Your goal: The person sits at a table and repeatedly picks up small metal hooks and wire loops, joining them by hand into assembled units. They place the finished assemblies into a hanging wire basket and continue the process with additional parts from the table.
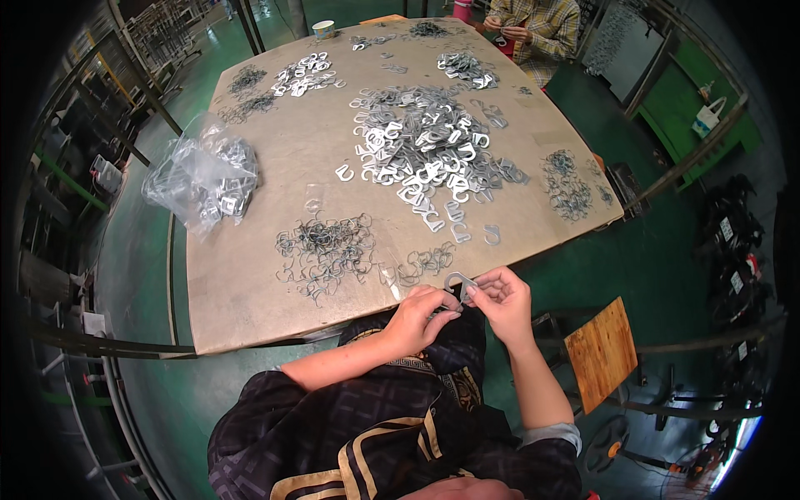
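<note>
Just at the near edge of the broad tan-brown surface (279,167), in front of the person's lap, a flat silver-grey metal hook piece with an open loop (463,280) is held up in the air. The right hand (502,302) has it, pinched between thumb and forefinger. Its looped end points up and away from the body, its long axis running at a tilt back down toward the gap between the hands. From the left fingertips it lies just beyond; the right hand is the nearer one, in contact with it. On the left hand (421,315) thumb and forefinger are drawn close together by the lower end; whether they grip a thin part, I cannot tell.

Just past the hands lie a small scatter of thin grey wire clips (429,261) and a slim white pointed strip (390,283), with a larger tangle of dark grey wire clips (325,246) to the left. Farther in spreads a big heap of flat silver hook pieces (425,142). A clear plastic bag of metal parts (204,175) sits at the left edge; across the far corner a co-worker in a yellow plaid shirt (554,29) is seated.
</note>
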A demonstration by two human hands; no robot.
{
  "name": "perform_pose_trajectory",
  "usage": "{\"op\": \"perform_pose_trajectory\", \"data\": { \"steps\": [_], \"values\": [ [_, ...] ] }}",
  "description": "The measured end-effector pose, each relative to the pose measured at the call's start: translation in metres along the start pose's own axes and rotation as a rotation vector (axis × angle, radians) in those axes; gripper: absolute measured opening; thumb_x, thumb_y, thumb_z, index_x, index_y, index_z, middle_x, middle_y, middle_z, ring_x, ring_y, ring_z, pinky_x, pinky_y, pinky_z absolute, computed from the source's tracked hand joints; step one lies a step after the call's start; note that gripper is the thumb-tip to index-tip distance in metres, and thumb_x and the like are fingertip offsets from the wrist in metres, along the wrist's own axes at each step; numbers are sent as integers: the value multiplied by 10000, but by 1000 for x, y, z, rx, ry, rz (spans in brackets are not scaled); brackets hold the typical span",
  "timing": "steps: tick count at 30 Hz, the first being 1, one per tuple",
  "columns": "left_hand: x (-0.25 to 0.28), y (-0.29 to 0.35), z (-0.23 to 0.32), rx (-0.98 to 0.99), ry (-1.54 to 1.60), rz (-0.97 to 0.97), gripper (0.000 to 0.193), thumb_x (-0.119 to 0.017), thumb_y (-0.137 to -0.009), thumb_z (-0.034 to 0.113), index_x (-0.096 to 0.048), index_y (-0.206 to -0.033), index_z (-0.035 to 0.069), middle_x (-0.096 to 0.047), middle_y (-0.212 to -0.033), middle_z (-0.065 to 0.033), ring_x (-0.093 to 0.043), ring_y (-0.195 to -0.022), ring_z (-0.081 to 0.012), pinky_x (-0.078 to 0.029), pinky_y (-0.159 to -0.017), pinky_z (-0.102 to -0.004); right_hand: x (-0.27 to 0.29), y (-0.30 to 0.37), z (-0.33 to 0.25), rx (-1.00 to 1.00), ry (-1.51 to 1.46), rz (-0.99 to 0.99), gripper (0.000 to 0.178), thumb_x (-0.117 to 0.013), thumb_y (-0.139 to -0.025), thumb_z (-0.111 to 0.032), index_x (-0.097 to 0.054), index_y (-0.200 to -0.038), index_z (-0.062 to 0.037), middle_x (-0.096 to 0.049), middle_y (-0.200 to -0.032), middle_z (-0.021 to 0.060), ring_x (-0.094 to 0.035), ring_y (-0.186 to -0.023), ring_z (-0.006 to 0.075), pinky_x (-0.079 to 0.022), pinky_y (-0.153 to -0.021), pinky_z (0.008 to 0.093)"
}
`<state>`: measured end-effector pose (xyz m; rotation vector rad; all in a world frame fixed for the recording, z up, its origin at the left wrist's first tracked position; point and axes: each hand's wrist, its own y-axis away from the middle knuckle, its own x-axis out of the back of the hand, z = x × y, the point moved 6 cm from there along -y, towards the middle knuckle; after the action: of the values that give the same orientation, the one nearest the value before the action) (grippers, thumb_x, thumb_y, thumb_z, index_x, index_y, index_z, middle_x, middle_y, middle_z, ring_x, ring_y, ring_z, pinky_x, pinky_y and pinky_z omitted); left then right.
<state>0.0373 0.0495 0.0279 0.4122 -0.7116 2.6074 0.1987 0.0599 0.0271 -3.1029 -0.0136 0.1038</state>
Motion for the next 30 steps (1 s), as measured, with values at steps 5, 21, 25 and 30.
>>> {"op": "perform_pose_trajectory", "data": {
  "steps": [5, 21, 25, 30],
  "values": [
    [-2, 3, -5, 19, -54, -7, 182, -732, -791, 47, -644, -950, 48, -690, -917, -77, -639, -877, -266, -456, -835, -368, -5, 10, -11, 17, 74, 9, 124, -685, -851, 45, -572, -901, 33, -667, -813, 82, -660, -721, 109, -546, -643, 233],
    [49, 2, -122, 292, -735, -1, 475, -533, -953, 349, -546, -1296, 21, -499, -1399, -178, -410, -1341, -357, -273, -1120, -515, 0, 23, -15, 154, 206, 72, 99, -696, -840, 42, -604, -872, 23, -680, -785, 54, -653, -709, 84, -516, -656, 217],
    [90, 4, -117, 294, -865, 103, 194, -647, -871, 247, -701, -958, 82, -668, -1060, -76, -589, -1059, -276, -357, -1009, -450, 5, 24, -15, 155, 185, 102, 94, -701, -834, 42, -616, -871, 32, -680, -769, 50, -650, -705, 74, -513, -633, 208],
    [132, -18, -114, 353, -1099, 165, 119, -652, -828, 156, -725, -867, 71, -663, -921, -73, -587, -925, -266, -421, -877, -416, 7, 23, -7, 119, 127, 97, 91, -695, -837, 44, -612, -873, 35, -683, -772, 54, -659, -706, 79, -521, -630, 209]
  ]
}}
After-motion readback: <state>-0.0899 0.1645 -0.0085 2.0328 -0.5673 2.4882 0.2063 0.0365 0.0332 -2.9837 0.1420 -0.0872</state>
